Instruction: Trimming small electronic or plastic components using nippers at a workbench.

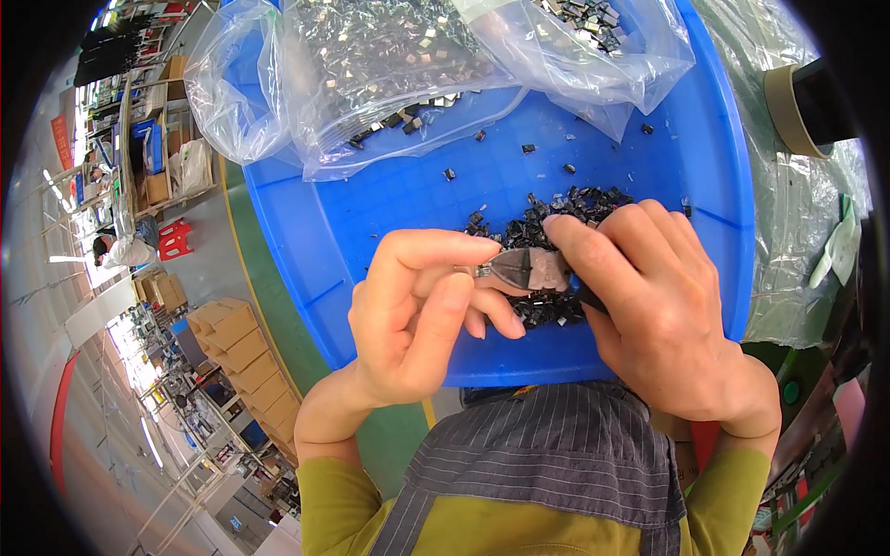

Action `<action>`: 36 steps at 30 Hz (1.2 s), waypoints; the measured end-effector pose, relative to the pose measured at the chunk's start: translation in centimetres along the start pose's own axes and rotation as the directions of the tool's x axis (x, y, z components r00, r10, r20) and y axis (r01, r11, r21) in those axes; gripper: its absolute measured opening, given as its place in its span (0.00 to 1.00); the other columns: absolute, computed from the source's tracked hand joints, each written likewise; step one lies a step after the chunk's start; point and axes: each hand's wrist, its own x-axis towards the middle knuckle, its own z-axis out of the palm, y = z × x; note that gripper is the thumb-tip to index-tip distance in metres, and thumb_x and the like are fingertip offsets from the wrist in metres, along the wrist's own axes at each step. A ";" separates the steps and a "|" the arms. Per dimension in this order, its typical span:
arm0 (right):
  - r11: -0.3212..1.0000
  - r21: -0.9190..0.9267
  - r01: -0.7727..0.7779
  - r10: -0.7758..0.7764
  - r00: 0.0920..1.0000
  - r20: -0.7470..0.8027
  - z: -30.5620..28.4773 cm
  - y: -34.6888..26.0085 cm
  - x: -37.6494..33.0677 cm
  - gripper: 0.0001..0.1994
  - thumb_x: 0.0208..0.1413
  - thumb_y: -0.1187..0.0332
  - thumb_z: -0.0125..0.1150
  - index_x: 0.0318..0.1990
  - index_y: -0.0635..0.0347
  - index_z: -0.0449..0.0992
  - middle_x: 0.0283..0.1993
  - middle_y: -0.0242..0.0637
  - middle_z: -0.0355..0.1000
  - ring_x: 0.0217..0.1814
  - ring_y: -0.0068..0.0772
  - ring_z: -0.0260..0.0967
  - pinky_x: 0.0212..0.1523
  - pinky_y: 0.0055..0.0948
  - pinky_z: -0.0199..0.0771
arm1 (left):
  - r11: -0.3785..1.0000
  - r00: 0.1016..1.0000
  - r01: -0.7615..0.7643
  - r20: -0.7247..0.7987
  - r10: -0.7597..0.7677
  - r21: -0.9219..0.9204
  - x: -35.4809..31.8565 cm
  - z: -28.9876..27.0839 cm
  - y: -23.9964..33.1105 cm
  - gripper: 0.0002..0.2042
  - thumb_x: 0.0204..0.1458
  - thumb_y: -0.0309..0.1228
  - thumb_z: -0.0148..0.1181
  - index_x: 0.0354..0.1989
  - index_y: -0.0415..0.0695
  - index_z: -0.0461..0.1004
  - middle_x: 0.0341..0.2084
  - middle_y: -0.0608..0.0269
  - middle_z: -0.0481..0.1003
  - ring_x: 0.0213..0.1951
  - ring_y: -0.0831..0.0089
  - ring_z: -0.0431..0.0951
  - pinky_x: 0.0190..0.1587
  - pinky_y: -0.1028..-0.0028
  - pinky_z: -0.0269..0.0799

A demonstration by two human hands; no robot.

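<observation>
My right hand (pixel 663 306) is closed around a pair of cutting pliers (pixel 538 270), whose jaws point left. At the jaw tips my left hand (pixel 403 320) pinches a tiny metallic part (pixel 480 271) between thumb and forefinger; its exact kind is too small to tell. Both hands are above the near side of a blue plastic tray (pixel 371 204). Under and behind the pliers lies a heap of small black pieces (pixel 552 313), partly hidden by my fingers. Whether the jaws touch the part or grip it, I cannot tell.
Clear plastic bags (pixel 371 79) with many small dark and shiny pieces cover the tray's far side. A few loose pieces (pixel 528 148) lie between bags and heap. Right of the tray is a tape roll (pixel 786 111). Cardboard boxes (pixel 243 357), a red stool (pixel 175 239) and a person (pixel 130 252) are farther left.
</observation>
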 end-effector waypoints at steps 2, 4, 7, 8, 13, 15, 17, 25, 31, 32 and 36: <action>1.000 -0.025 -0.001 0.001 1.000 -0.010 -0.2 0.0 0.0 0.27 0.30 0.82 0.63 0.46 0.59 0.74 0.30 0.34 0.62 0.32 0.37 0.62 0.32 0.34 0.60 | 0.994 0.999 0.044 -0.022 -0.047 -0.097 0.0 0.0 0.0 0.11 0.63 0.24 0.39 0.52 0.33 0.59 0.35 0.47 0.77 0.30 0.71 0.81 0.28 0.81 0.70; 0.999 -0.047 0.000 -0.001 1.000 -0.019 -0.2 -0.1 0.1 0.27 0.30 0.81 0.64 0.46 0.59 0.74 0.30 0.35 0.62 0.32 0.37 0.62 0.32 0.34 0.60 | 0.995 0.999 0.044 -0.013 -0.045 -0.090 -0.1 -0.1 0.0 0.12 0.64 0.24 0.39 0.52 0.33 0.59 0.36 0.46 0.77 0.30 0.70 0.81 0.28 0.81 0.70; 0.996 -0.084 0.016 -0.018 1.000 -0.015 -0.2 -0.1 0.2 0.27 0.29 0.81 0.64 0.46 0.58 0.74 0.31 0.34 0.62 0.33 0.37 0.62 0.33 0.34 0.60 | 0.994 0.999 0.041 -0.006 -0.041 -0.098 -0.1 -0.2 0.0 0.12 0.64 0.25 0.38 0.52 0.33 0.59 0.36 0.45 0.77 0.30 0.70 0.81 0.28 0.81 0.70; 0.995 -0.092 0.025 -0.026 1.000 -0.016 -0.2 -0.1 0.2 0.27 0.29 0.80 0.64 0.46 0.58 0.74 0.31 0.34 0.62 0.33 0.37 0.62 0.33 0.34 0.60 | 0.993 0.999 0.040 -0.013 -0.041 -0.110 -0.1 -0.2 0.0 0.12 0.64 0.24 0.38 0.52 0.33 0.59 0.36 0.45 0.77 0.30 0.70 0.81 0.28 0.81 0.70; 0.993 -0.115 0.040 -0.043 0.999 -0.028 -0.1 0.0 0.3 0.28 0.28 0.80 0.64 0.46 0.57 0.75 0.31 0.33 0.62 0.33 0.36 0.62 0.34 0.34 0.60 | 0.995 1.000 0.028 -0.008 -0.029 -0.094 0.1 -0.1 0.0 0.12 0.64 0.24 0.38 0.52 0.33 0.59 0.36 0.46 0.77 0.30 0.71 0.81 0.27 0.81 0.71; 0.992 -0.116 0.053 -0.059 0.997 -0.055 0.1 0.1 0.3 0.28 0.28 0.79 0.64 0.46 0.57 0.75 0.31 0.33 0.61 0.33 0.36 0.61 0.34 0.34 0.60 | 0.995 1.000 0.026 -0.015 -0.028 -0.093 0.1 0.1 0.1 0.12 0.63 0.23 0.39 0.53 0.33 0.59 0.35 0.47 0.77 0.30 0.71 0.80 0.27 0.81 0.71; 0.992 -0.119 0.053 -0.059 0.997 -0.052 0.0 0.0 0.4 0.28 0.28 0.80 0.64 0.46 0.57 0.74 0.31 0.34 0.62 0.33 0.37 0.62 0.34 0.34 0.60 | 0.998 0.998 0.050 -0.042 -0.048 0.047 0.3 0.4 0.3 0.12 0.64 0.29 0.39 0.51 0.35 0.57 0.25 0.53 0.74 0.24 0.66 0.80 0.23 0.78 0.71; 0.998 -0.059 0.001 -0.002 1.000 -0.009 -0.3 0.1 0.2 0.28 0.29 0.83 0.61 0.47 0.61 0.72 0.32 0.37 0.63 0.32 0.41 0.63 0.33 0.37 0.61 | 0.991 0.990 0.116 -0.077 -0.121 -0.064 0.5 0.6 0.6 0.11 0.62 0.26 0.39 0.51 0.40 0.54 0.29 0.43 0.76 0.23 0.65 0.79 0.22 0.77 0.70; 0.998 -0.047 0.038 -0.039 0.999 -0.016 -0.4 -0.3 0.5 0.29 0.28 0.83 0.62 0.47 0.61 0.72 0.32 0.37 0.64 0.33 0.41 0.63 0.34 0.36 0.62 | 0.988 0.989 0.143 -0.027 -0.145 -0.058 0.1 0.2 0.8 0.11 0.62 0.24 0.38 0.51 0.42 0.50 0.30 0.40 0.76 0.22 0.66 0.79 0.23 0.78 0.70; 0.998 -0.050 0.043 -0.044 0.999 -0.013 -0.3 -0.3 0.5 0.29 0.28 0.83 0.62 0.47 0.61 0.72 0.32 0.37 0.64 0.33 0.41 0.63 0.34 0.36 0.62 | 0.990 0.994 0.106 -0.020 -0.108 -0.098 0.1 0.2 0.6 0.12 0.61 0.22 0.39 0.51 0.41 0.50 0.32 0.43 0.76 0.23 0.68 0.79 0.23 0.79 0.69; 0.997 -0.059 0.044 -0.044 0.999 -0.003 -0.3 -0.3 0.6 0.29 0.27 0.82 0.63 0.47 0.61 0.72 0.33 0.37 0.64 0.34 0.41 0.63 0.35 0.36 0.61 | 0.989 1.000 0.020 -0.010 -0.022 -0.144 -0.2 0.2 -0.1 0.14 0.60 0.17 0.42 0.52 0.39 0.50 0.36 0.50 0.74 0.25 0.72 0.80 0.22 0.83 0.66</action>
